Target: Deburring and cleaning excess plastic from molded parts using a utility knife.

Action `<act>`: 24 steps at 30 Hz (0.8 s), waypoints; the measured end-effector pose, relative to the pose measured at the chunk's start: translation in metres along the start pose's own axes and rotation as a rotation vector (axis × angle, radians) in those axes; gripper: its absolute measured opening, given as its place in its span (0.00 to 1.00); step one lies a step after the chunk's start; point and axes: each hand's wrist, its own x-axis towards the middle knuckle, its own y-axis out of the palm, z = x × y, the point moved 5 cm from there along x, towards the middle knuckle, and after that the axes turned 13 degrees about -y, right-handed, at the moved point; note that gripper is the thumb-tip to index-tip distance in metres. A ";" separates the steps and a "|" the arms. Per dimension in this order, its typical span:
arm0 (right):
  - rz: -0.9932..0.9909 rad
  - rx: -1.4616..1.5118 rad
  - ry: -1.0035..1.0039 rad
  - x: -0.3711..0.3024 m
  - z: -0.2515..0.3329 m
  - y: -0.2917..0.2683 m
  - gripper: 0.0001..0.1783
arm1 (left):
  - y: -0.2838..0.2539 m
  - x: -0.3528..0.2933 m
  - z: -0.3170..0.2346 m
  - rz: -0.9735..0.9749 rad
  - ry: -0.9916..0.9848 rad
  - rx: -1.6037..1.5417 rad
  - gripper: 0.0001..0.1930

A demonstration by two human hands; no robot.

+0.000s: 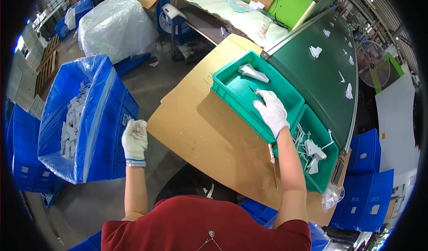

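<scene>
My left hand [134,140], in a white knit glove, is beside the near right wall of a lined blue bin [111,130]. Its fingers are curled closed, and whatever they may hold is hidden. My right hand [272,112], gloved too, is over the larger green tray [238,109]. Thumb and forefinger are apart and bent, with a small dark pointed thing [252,90] just beyond them; I cannot tell whether they touch it. A white plastic part [254,73] lies at that tray's far end. White plastic parts [314,152] and thin sprues fill a second green tray [324,177].
A brown board [200,117] supports the trays; a thin stick with a white-wrapped end [271,152] lies on it. White parts rest on the dark green conveyor belt [307,57]. Many white parts [73,121] fill the blue bin. A plastic-covered stack [116,28] and a fan [373,64] stand farther off.
</scene>
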 end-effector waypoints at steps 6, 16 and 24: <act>0.148 -0.046 0.100 0.070 -0.109 0.045 0.26 | 0.058 -0.052 0.036 -0.025 0.187 0.237 0.11; 0.366 -0.043 0.241 0.060 -0.113 0.057 0.20 | 0.102 -0.087 0.063 -0.033 0.113 0.355 0.11; -0.075 0.316 0.151 -0.011 0.009 -0.031 0.11 | 0.147 -0.088 0.147 0.232 -0.200 0.656 0.20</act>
